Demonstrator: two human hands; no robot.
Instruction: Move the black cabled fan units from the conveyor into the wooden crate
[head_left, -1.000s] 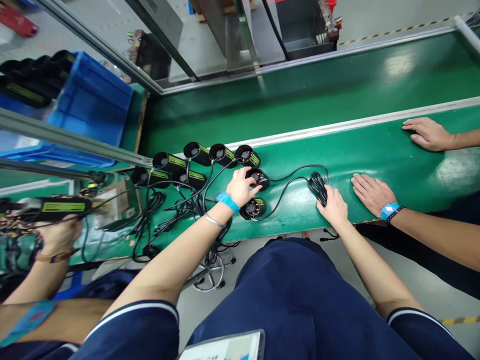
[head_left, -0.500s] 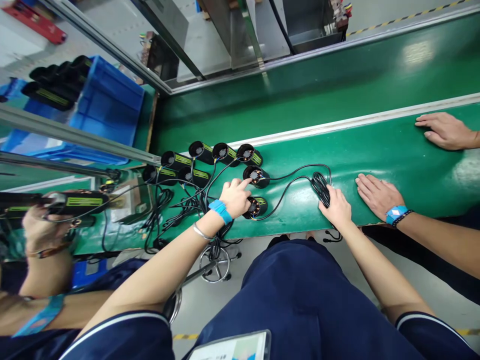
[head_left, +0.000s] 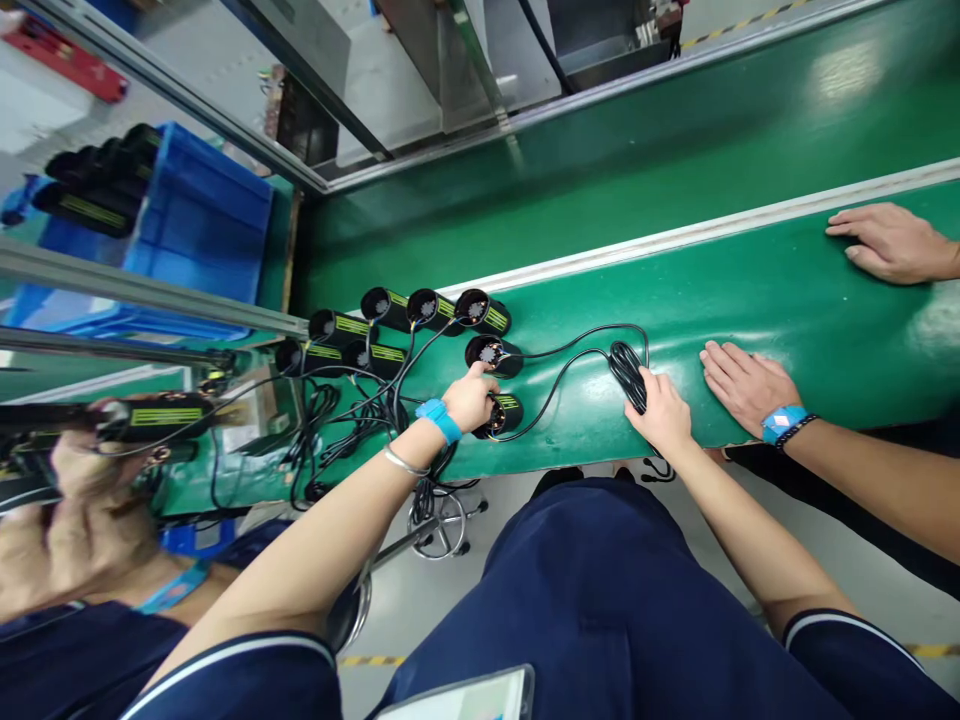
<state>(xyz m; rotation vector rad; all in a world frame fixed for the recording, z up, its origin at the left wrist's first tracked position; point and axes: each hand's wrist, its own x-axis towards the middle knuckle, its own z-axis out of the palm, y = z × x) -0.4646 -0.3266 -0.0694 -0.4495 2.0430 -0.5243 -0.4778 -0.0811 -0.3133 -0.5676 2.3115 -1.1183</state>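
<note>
My right hand (head_left: pixel 662 412) is closed around the end of a coiled black cable (head_left: pixel 625 368), just above the green bench. Two leads loop left from it to a pair of black cylindrical housings with yellow-green stripes, one upper (head_left: pixel 506 358) and one lower (head_left: pixel 511 412). My left hand (head_left: pixel 469 400) is at their open left ends. Its index fingertip touches the upper housing's rim, and the thumb rests by the lower one's opening. These two fingers are apart; the others are partly hidden. Coloured wires and orange-tipped parts show inside the openings.
Several more striped housings (head_left: pixel 386 308) with tangled cables (head_left: pixel 375 420) lie to the left. A blue crate (head_left: pixel 202 220) of housings stands at far left, where a co-worker's blurred hands hold a housing (head_left: pixel 161 412). Another person's hands (head_left: pixel 754 385) rest on the bench (head_left: pixel 720 290) at right.
My left index finger has drawn back from inside the upper housing to its rim. My right hand stays on the coil. The view has shifted slightly; the left co-worker's second hand has risen.
</note>
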